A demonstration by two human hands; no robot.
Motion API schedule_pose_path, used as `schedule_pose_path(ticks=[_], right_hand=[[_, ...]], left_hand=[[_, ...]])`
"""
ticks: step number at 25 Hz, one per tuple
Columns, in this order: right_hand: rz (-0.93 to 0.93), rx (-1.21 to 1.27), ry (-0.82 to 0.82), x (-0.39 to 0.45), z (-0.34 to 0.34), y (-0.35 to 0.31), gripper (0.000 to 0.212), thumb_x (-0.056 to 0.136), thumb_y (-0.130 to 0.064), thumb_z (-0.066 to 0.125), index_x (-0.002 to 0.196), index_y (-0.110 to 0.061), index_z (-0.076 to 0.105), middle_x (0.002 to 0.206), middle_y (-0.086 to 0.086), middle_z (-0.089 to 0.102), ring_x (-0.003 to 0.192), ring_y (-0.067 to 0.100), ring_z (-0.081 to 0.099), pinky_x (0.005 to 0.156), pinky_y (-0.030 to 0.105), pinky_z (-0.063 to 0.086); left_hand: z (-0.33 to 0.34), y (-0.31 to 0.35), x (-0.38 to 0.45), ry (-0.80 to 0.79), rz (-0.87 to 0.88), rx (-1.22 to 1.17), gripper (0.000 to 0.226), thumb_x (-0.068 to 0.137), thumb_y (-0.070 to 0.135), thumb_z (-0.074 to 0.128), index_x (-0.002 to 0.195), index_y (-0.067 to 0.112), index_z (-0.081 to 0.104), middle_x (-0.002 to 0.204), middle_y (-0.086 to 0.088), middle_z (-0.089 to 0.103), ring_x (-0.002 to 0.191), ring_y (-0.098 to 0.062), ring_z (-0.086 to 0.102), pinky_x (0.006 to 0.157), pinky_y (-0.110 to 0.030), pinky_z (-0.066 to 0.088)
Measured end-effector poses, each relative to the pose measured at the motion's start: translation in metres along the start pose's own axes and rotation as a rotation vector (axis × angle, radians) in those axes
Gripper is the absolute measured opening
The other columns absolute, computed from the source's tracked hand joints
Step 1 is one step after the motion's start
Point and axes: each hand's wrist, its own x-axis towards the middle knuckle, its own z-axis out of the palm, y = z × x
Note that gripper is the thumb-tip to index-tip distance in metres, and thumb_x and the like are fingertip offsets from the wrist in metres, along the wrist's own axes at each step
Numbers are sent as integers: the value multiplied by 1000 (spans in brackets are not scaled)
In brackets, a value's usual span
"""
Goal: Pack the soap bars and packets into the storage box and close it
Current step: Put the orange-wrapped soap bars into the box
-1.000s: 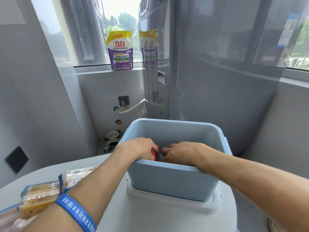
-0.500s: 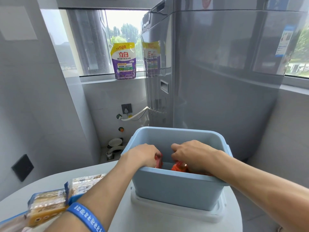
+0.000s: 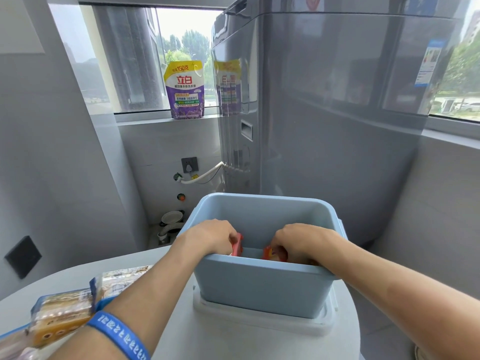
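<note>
Both our hands are inside the storage box [image 3: 262, 289] — left hand [image 3: 211, 236] pinching a red packet [image 3: 237, 246], right hand [image 3: 298, 241] apparently gripping another packet [image 3: 270, 253]. Soap bars [image 3: 62, 315] wait outside — careless stacking could block the lid.

You're in a home laundry corner: a washing machine [image 3: 324, 120] fills the upper right, a detergent pouch [image 3: 185, 90] stands on the windowsill.
</note>
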Motion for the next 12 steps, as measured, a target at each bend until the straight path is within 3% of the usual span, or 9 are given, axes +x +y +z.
schedule_pose_path(ticks=[4, 7, 10, 12], right_hand=[[-57, 57, -245, 6, 4, -3, 34, 90, -23, 59, 123, -29, 63, 121, 5, 65, 104, 29, 58, 80, 32, 40], [-52, 109, -84, 7, 4, -5, 34, 87, -26, 62, 120, -29, 64, 119, 3, 66, 94, 24, 57, 77, 31, 42], [-108, 135, -33, 7, 3, -6, 49, 86, -19, 59, 133, -32, 54, 131, 0, 59, 113, 25, 55, 91, 34, 43], [-133, 162, 80, 2, -5, -12, 47, 85, -13, 56, 128, -32, 59, 127, -1, 64, 111, 22, 57, 90, 29, 44]], left_hand=[[2, 0, -2, 10, 15, 11, 41, 83, 11, 48, 116, 25, 68, 123, -3, 66, 107, -26, 61, 88, -37, 51], [1, -1, -5, -29, 13, 39, 41, 85, 14, 48, 120, 26, 65, 126, -3, 64, 110, -27, 60, 90, -38, 51], [-5, 1, -14, -108, 8, 48, 43, 85, 12, 47, 123, 23, 63, 130, -3, 61, 114, -27, 56, 92, -37, 47], [-5, 0, -33, 48, 39, -93, 41, 84, 12, 48, 116, 26, 69, 122, 2, 67, 110, -22, 59, 89, -31, 48]])
